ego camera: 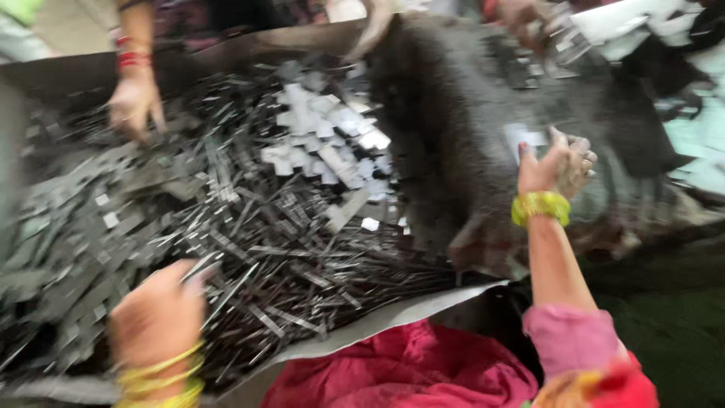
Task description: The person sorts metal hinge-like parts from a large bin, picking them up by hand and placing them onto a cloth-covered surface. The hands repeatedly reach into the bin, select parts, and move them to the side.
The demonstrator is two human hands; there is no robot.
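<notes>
Hundreds of thin dark metal strips (249, 257) lie heaped before us, with a patch of small pale flat metal plates (325, 143) on top toward the far side. Our left hand (158, 321) curls down into the near strips, and the blur hides whether it grips any. Our right hand (555, 166) is lifted, fingers pinched on one pale plate (526, 138). We judge it best to pick pieces singly, away from sharp ends. A co-worker's hand (134, 102) rests across the heap. Everything sits on a dark sheet (468, 113) over a crowded table, with red cloth (400, 370) below
</notes>
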